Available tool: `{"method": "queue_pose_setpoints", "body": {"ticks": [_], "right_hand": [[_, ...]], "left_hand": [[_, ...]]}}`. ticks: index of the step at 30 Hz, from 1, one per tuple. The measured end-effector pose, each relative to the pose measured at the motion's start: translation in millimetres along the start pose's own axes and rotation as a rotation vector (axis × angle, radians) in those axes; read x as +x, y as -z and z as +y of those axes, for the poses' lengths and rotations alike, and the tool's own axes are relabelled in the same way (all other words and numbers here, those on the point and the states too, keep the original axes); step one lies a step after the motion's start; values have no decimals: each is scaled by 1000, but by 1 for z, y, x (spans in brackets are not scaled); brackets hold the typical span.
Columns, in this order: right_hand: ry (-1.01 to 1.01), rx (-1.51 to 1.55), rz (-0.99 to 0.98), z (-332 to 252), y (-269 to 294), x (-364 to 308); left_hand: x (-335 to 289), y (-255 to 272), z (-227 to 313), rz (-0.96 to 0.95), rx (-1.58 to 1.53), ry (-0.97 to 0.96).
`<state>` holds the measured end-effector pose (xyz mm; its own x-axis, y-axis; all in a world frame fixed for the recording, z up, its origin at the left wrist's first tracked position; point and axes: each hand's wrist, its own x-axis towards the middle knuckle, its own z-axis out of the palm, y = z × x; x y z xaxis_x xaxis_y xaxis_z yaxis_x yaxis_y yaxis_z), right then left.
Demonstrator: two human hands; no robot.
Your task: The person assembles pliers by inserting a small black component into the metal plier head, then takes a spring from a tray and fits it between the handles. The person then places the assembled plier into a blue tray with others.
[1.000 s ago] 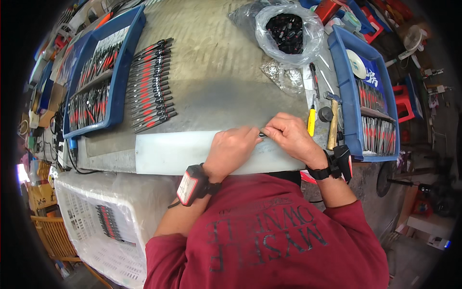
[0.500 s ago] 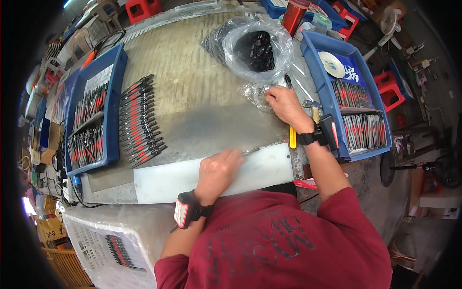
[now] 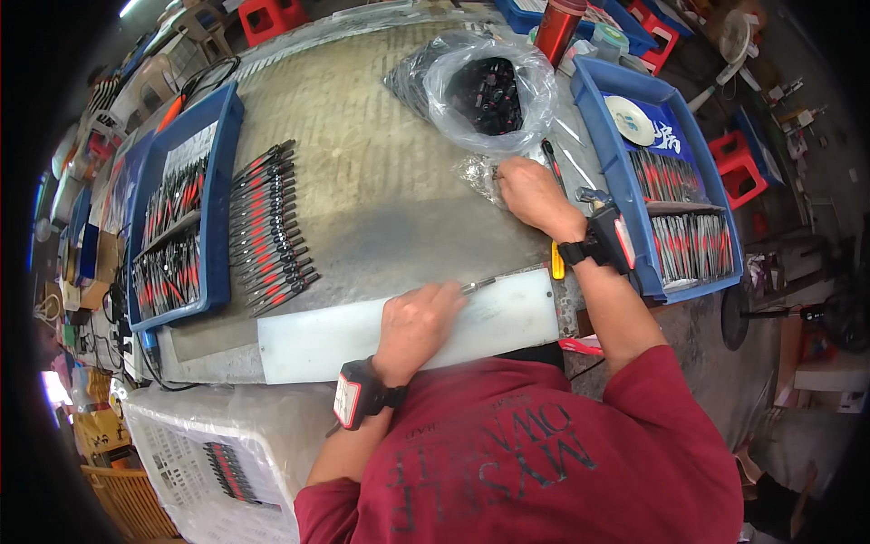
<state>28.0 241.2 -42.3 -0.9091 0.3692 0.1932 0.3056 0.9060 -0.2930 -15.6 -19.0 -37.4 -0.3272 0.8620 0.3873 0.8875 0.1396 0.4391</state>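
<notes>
Slim silvery piece point(image 3: 478, 286) gripped in the left hand point(image 3: 419, 328); right hand point(image 3: 541, 199) at the clear bag point(image 3: 476, 174)
The piece juts out over the white board point(image 3: 317, 343); at one o'clock, seemingly a picking step, calling for a fine pinch; right fingertips too small to tell their hold; white lettering on a blue sheet point(image 3: 666, 120) at two o'clock, dark print on the shirt point(image 3: 634, 444) at five

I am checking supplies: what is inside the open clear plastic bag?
The plastic bag shows a heap of small black parts at its mouth. What lies beneath the top layer is covered, so unseen.
</notes>
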Motion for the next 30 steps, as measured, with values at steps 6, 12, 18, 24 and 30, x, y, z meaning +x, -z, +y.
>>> {"method": "queue_pose_setpoints", "body": {"ticks": [6, 12, 18, 24, 30], "right_hand": [[-49, 450, 33, -23, 29, -37], [34, 595, -202, -63, 35, -82], [91, 456, -206, -77, 25, -94], [120, 334, -216, -77, 23, -94], [138, 284, -248, -79, 25, -91]], "left_hand": [[-3, -5, -4, 15, -6, -7], [-5, -7, -4, 34, -16, 2], [-6, -8, -5, 5, 14, -8], [-6, -9, -3, 52, 50, -37], [-6, -8, -2, 48, 57, -39]]}}
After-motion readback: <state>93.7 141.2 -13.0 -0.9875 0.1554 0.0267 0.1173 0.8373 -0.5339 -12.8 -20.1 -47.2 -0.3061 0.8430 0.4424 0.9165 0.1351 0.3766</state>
